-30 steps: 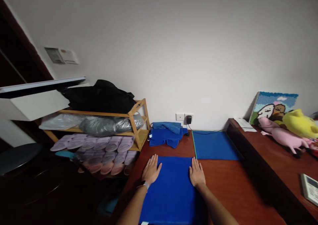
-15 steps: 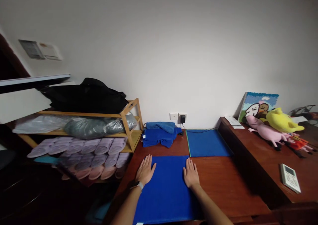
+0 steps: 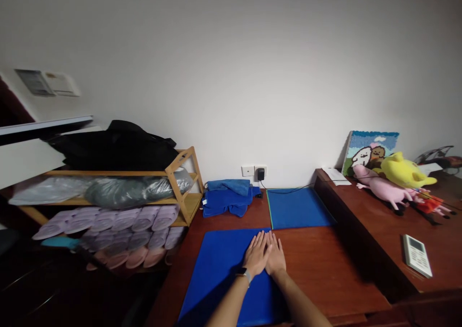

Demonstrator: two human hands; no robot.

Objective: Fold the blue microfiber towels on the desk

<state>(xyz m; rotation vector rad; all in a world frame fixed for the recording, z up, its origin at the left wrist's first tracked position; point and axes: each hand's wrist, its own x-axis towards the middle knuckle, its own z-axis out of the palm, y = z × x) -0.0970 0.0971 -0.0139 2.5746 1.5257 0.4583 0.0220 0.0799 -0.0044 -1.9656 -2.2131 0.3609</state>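
A bright blue towel (image 3: pixel 212 269) lies flat on the reddish-brown wooden table (image 3: pixel 325 269) in front of me. My left hand (image 3: pixel 257 255) rests palm down on its upper right part, fingers stretched out, a watch on the wrist. Right beside it, my right hand (image 3: pixel 276 259) lies flat along the towel's right edge, fingers extended, the two hands touching or nearly so. Beyond them, a second blue cloth with a green edge (image 3: pixel 299 209) lies flat at the back. A crumpled heap of blue cloths (image 3: pixel 227 199) sits to its left against the wall.
Left stands a wooden rack (image 3: pixel 180 168) with a black bag (image 3: pixel 119 146), plastic-wrapped bundles and several slippers (image 3: pixel 122 218). A plugged-in black adapter (image 3: pixel 260 174) trails a cable. On the right-hand desk are plush toys (image 3: pixel 404 170), a picture (image 3: pixel 373 149) and a white keypad device (image 3: pixel 417 255).
My left hand has slid right across the towel, from its left edge to beside my right hand. The right hand stays at the right edge. The view has shifted slightly.
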